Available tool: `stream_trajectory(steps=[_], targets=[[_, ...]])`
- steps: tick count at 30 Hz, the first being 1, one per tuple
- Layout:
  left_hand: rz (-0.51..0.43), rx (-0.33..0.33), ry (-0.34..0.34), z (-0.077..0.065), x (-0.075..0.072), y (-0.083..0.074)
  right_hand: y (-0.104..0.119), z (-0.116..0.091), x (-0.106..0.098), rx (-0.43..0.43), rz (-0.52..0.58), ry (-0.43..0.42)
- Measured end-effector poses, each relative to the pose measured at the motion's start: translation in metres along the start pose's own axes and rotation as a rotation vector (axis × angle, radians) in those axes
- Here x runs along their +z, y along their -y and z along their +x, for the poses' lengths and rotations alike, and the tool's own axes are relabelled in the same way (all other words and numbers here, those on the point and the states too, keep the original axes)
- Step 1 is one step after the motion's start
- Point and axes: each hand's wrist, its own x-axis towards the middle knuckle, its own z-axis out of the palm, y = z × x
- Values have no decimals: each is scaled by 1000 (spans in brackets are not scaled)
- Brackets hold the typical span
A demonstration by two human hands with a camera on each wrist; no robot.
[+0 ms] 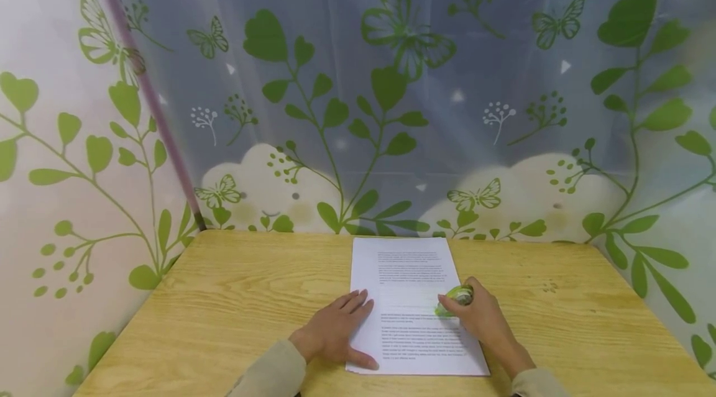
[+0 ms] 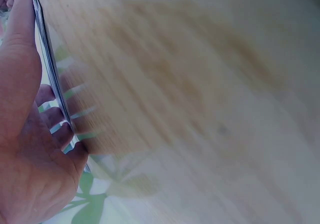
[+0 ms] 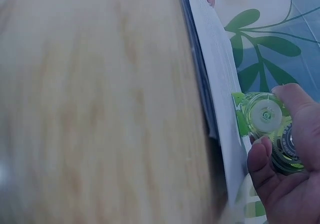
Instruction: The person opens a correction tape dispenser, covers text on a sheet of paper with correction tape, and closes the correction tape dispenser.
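A stack of printed white paper (image 1: 414, 335) lies on the wooden table, its long side pointing away from me. My left hand (image 1: 338, 327) rests on the left edge of the stack, fingers and thumb spread straight. Between thumb and fingers, my right hand (image 1: 488, 320) grips a green see-through correction tape dispenser (image 1: 454, 302) over the right half of the top sheet. In the right wrist view, the dispenser's reels (image 3: 265, 115) show through its case, and its green tip is right at the paper (image 3: 220, 74). Around that height, a pale band with faint print crosses the page between darker paragraphs.
The wooden table (image 1: 252, 297) stretches out on both sides of the paper. A curtain (image 1: 335, 155) printed with green leaves and butterflies hangs behind the table's back edge and along its sides.
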Motion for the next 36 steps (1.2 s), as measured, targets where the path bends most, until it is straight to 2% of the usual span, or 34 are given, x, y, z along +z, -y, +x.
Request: stream_trajectory(steps=[19, 31, 36], targets=[[-3, 5, -7, -1, -1, 0, -3, 0, -8, -11, 5, 5], [1, 0, -9, 1, 0, 0, -3, 3, -17, -12, -1, 49], [6, -2, -5, -1, -1, -1, -6, 1, -16, -15, -20, 37]])
